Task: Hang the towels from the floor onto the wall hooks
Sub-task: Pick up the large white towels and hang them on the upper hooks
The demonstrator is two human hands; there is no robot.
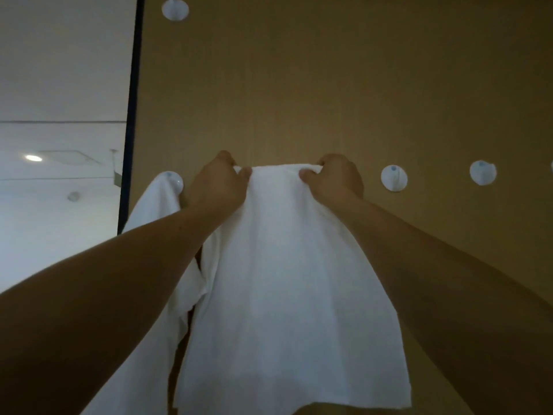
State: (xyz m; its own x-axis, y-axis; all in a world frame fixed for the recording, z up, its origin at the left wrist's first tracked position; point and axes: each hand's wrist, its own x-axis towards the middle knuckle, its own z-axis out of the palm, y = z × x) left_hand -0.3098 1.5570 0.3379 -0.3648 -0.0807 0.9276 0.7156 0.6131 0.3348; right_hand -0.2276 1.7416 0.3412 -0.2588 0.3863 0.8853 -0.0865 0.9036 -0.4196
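A white towel [287, 280] hangs flat against the brown wall, held up by its top edge. My left hand [217, 184] pinches its upper left corner and my right hand [335, 178] pinches its upper right corner, both raised to the height of the hook row. Whatever is behind the top edge is hidden by the cloth. To the left, a second white towel [155, 205] hangs from a round white hook [173, 179], partly behind my left forearm.
Two bare round white hooks [394, 178] [482, 172] sit on the wall to the right of my hands, and another white hook [175, 9] is high up at top left. A dark wall edge [131, 115] borders a white ceiling area on the left.
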